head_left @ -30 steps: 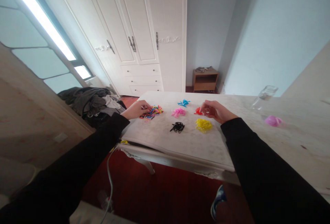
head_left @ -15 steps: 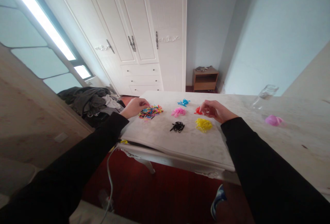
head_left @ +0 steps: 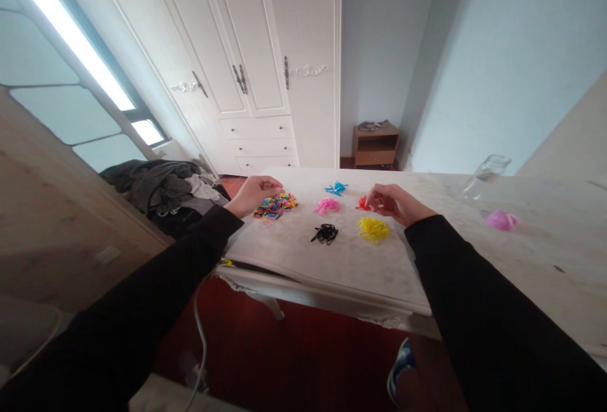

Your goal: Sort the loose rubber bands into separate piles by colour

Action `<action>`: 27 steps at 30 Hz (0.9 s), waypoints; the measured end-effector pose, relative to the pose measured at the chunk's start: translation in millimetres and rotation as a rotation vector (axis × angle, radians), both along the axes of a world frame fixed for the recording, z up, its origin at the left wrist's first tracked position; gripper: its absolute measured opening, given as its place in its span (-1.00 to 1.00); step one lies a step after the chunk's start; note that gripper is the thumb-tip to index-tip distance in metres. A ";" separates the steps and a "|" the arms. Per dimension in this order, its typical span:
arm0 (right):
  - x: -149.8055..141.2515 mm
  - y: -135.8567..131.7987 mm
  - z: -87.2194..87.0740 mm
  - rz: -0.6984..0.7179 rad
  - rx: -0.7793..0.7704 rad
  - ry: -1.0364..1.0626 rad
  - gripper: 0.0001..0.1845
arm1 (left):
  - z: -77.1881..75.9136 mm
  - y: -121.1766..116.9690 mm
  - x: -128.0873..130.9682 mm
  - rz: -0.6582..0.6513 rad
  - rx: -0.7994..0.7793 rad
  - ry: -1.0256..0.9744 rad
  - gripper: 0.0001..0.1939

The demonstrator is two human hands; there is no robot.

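Observation:
On the white table [head_left: 332, 260] lie small piles of rubber bands: a mixed-colour pile [head_left: 275, 205], a blue one [head_left: 336, 188], a pink one [head_left: 327, 206], a red one [head_left: 362, 203], a black one [head_left: 325, 233] and a yellow one [head_left: 374, 229]. My left hand [head_left: 253, 193] hovers just above the mixed pile, fingers pinched on a small red band. My right hand [head_left: 392, 202] rests beside the red pile, fingers curled together at its edge; what they hold, if anything, is too small to make out.
A clear glass jar [head_left: 484, 175] lies tipped at the table's far right, with a pink object [head_left: 501, 220] near it. Clothes [head_left: 161, 187] are heaped to the left. A white wardrobe [head_left: 256, 64] and a small wooden nightstand [head_left: 375, 145] stand behind.
My left hand has lifted off the mixed pile and drawn slightly back with a red band pinched in it. The right hand has stayed by the red pile.

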State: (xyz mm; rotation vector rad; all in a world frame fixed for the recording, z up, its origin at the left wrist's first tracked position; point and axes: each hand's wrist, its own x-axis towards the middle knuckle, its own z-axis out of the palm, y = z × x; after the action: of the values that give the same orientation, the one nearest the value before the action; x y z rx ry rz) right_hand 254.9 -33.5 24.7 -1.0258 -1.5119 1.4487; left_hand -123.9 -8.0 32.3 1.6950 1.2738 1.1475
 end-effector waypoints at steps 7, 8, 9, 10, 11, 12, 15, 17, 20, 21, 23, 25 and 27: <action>1.2 4.6 -2.2 -0.026 0.089 -0.058 -0.51 | 2.9 -4.1 69.8 -0.217 -0.153 -0.232 -0.55; 1.1 5.5 -2.3 -0.036 0.117 -0.064 -0.53 | 3.4 -2.3 82.1 -0.249 -0.147 -0.242 -0.57; 1.0 6.4 -2.3 -0.047 0.144 -0.066 -0.56 | 3.7 0.1 94.6 -0.291 -0.149 -0.248 -0.59; 0.7 7.2 -2.1 -0.062 0.172 -0.063 -0.58 | 3.8 2.8 106.9 -0.331 -0.150 -0.258 -0.60; 0.4 8.0 -1.8 -0.077 0.198 -0.058 -0.60 | 3.9 5.9 118.9 -0.366 -0.150 -0.266 -0.61; 0.0 8.6 -1.4 -0.097 0.225 -0.047 -0.60 | 3.9 9.0 130.1 -0.400 -0.153 -0.264 -0.62; -0.5 10.3 -0.3 -0.157 0.306 0.008 -0.54 | 4.1 17.7 157.2 -0.477 -0.163 -0.231 -0.68; -0.3 11.7 -0.2 -0.175 0.364 0.008 -0.54 | 3.9 22.2 168.8 -0.506 -0.175 -0.220 -0.72; 0.1 14.4 -1.9 -0.213 0.459 -0.071 -0.66 | 1.7 25.8 176.9 -0.552 -0.217 -0.246 -0.75; 0.1 15.3 -2.7 -0.234 0.481 -0.098 -0.70 | 0.5 26.0 177.7 -0.569 -0.240 -0.269 -0.75; -0.6 16.8 -3.8 -0.278 0.508 -0.131 -0.72 | -2.2 25.2 177.3 -0.603 -0.303 -0.342 -0.74; -1.8 17.3 -3.7 -0.309 0.524 -0.134 -0.72 | -4.4 23.5 175.2 -0.620 -0.377 -0.452 -0.77; -3.1 17.1 -2.5 -0.349 0.531 -0.108 -0.70 | -5.4 21.9 172.6 -0.607 -0.459 -0.568 -0.84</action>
State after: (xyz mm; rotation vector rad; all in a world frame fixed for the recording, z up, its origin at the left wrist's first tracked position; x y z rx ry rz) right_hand 251.9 -16.3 22.3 -0.9797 -1.5795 0.7045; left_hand 48.8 13.9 26.9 1.1624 0.5458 0.7968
